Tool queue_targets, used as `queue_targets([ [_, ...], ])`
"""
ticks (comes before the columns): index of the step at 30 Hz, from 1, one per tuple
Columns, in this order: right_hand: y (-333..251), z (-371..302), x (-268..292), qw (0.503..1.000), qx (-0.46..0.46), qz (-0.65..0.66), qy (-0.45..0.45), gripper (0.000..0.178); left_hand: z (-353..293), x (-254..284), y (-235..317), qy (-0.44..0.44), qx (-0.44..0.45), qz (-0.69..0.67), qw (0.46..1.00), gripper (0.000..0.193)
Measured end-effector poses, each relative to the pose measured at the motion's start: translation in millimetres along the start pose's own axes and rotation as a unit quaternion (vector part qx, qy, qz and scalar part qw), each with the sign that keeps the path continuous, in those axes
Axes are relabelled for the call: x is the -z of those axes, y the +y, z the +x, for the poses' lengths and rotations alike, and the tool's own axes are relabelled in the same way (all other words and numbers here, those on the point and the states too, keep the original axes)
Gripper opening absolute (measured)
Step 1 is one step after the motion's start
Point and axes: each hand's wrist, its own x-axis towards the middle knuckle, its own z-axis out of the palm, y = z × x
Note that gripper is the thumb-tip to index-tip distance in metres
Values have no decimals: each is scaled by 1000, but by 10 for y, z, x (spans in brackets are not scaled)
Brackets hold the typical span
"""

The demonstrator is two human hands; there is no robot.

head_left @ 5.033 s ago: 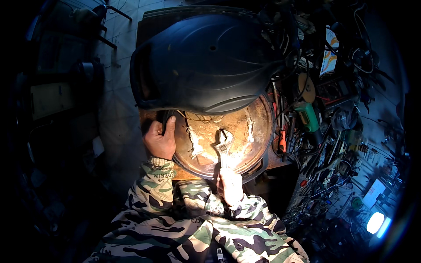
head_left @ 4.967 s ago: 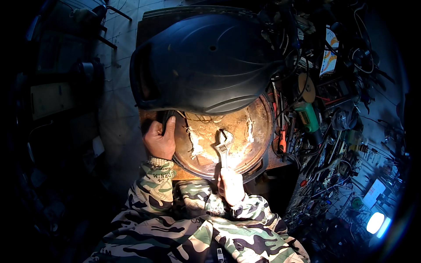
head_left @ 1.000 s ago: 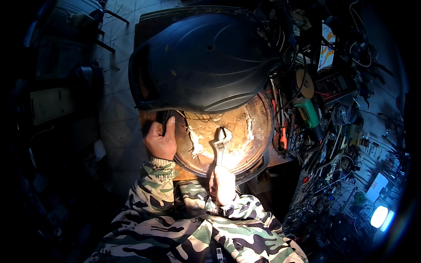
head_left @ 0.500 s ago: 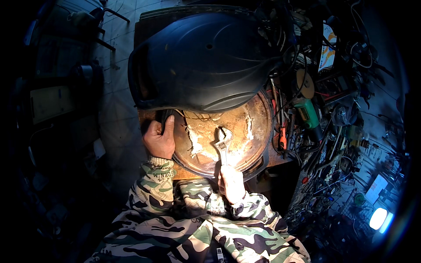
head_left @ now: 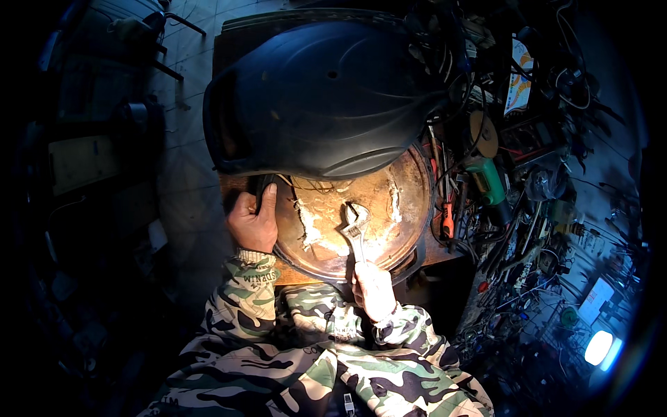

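A round, rust-brown metal pan with dark side handles lies in front of me, marked by two ragged whitish strips. My left hand is closed around its left handle, thumb on top. An adjustable wrench is gripped by its shank in my right hand, at the near edge of the pan. Its jaw end points away from me over the middle of the pan; whether it touches the surface cannot be seen. A big black moulded plastic shell covers the far part of the pan.
Beneath the pan is a wooden tabletop. To the right lie a green angle grinder, an orange-handled screwdriver, cables and many jumbled tools. A bright lamp glows at lower right. Dark furniture stands left, beyond a tiled floor.
My right hand has shifted slightly to the right, and the wrench handle has swung with it while the jaw stays near the same spot. The left hand has kept its place.
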Motion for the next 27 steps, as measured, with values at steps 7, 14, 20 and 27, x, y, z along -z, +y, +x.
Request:
queue_targets([
  [7, 74, -36, -261, 998, 41, 44, 30, 30, 1, 20, -36, -5, -14, 23, 1000, 47],
  [14, 78, -46, -318, 996, 17, 91, 17, 24, -12, 14, -42, 0, -9, 25, 1000, 47],
  [20, 196, -1, -387, 997, 49, 54, 41, 34, -16, 13, -17, 2, -13, 44, 999, 46],
  [27, 231, 12, -481, 995, 58, 71, 41, 37, -13, 5, -22, 3, -7, 44, 999, 46],
])
